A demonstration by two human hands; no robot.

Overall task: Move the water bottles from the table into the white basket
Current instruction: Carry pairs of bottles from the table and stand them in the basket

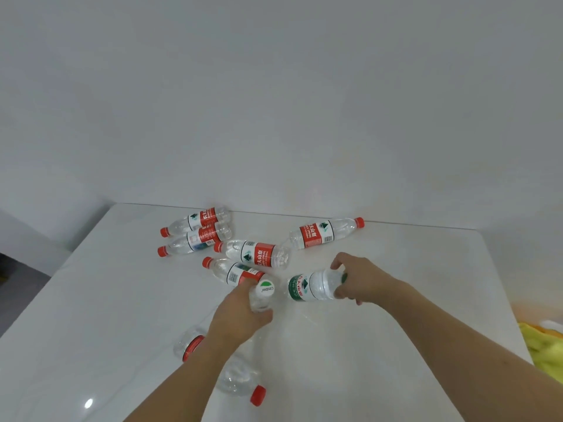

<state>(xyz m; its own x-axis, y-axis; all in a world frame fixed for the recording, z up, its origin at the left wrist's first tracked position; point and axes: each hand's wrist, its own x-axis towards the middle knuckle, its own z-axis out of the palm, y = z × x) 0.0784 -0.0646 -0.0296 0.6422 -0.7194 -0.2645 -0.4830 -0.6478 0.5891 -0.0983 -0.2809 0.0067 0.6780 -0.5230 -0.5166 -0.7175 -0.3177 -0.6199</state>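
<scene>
The left hand (240, 312) grips a clear bottle with a green-and-white cap (264, 292), fingers wrapped round its neck, the cap pointing up toward the camera. The right hand (356, 277) grips a green-labelled bottle (310, 287) at its cap end; that bottle lies roughly level, just right of the first.

On the white bench (396, 345), beyond the hands, five red-capped bottles lie on their sides: two (198, 220) (195, 239) side by side at the far left, one (256, 254) in the middle, one (234, 272) just beyond the left hand, and one (326, 233) at the far right by the wall. A further red-capped bottle (240, 382) lies near, partly hidden under the left forearm.

A yellow cloth (542, 351) shows at the right edge. The white basket is out of view.
</scene>
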